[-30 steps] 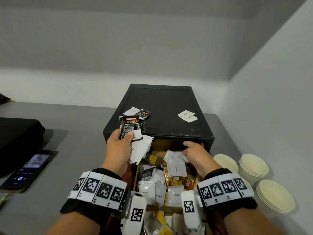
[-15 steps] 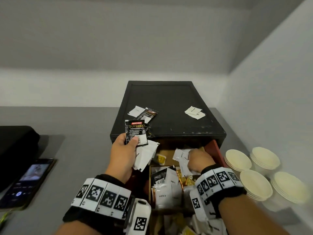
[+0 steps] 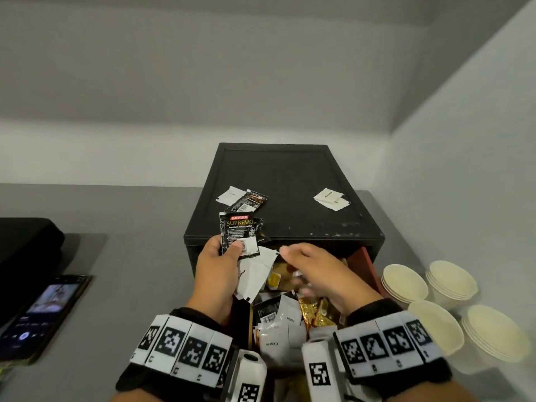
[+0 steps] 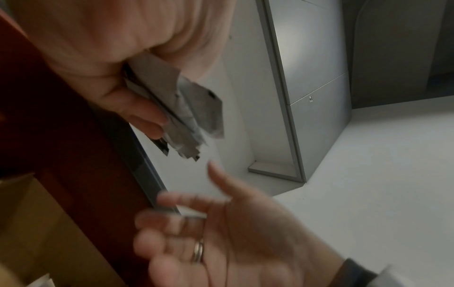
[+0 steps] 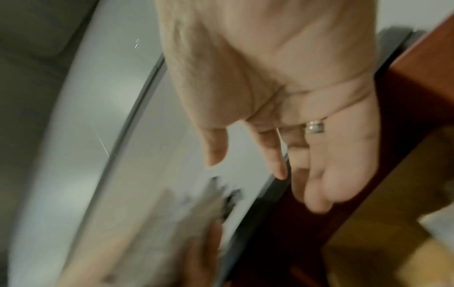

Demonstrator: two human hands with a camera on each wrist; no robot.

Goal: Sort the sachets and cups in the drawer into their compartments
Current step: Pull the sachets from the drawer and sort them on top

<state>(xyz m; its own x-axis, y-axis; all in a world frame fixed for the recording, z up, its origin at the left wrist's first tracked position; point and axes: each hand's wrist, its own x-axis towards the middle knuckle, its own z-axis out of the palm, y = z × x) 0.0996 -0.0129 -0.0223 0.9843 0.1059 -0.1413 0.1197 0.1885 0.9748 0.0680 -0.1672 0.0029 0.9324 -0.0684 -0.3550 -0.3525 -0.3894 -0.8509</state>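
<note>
1. Now my left hand (image 3: 219,266) grips a bunch of sachets (image 3: 239,237) above the left front corner of the drawer (image 3: 361,262): a black Supremo one in front under my thumb, white ones (image 3: 255,274) behind it and hanging lower.
2. From the left wrist view the same bunch (image 4: 181,114) sticks out between my thumb and fingers.
3. My right hand (image 3: 322,274) hovers over the open drawer, fingers spread and loose, holding nothing; it is blurred.
4. The right wrist view shows this hand (image 5: 290,108) relaxed, with a ring (image 5: 314,127) on one finger.
5. Inside the drawer lie mixed sachets: white ones (image 3: 285,329), a black one (image 3: 265,311) and gold ones (image 3: 316,314). I cannot tell the compartments.
6. On top of the black box (image 3: 287,181) lie a white and a black sachet (image 3: 251,201) at the left, and two white sachets (image 3: 332,198) at the right.
7. Four stacks of cups (image 3: 404,282) stand on the desk (image 3: 130,256), just right of the drawer.
8. A phone (image 3: 43,311) with a lit screen lies on the desk, far left.
</note>
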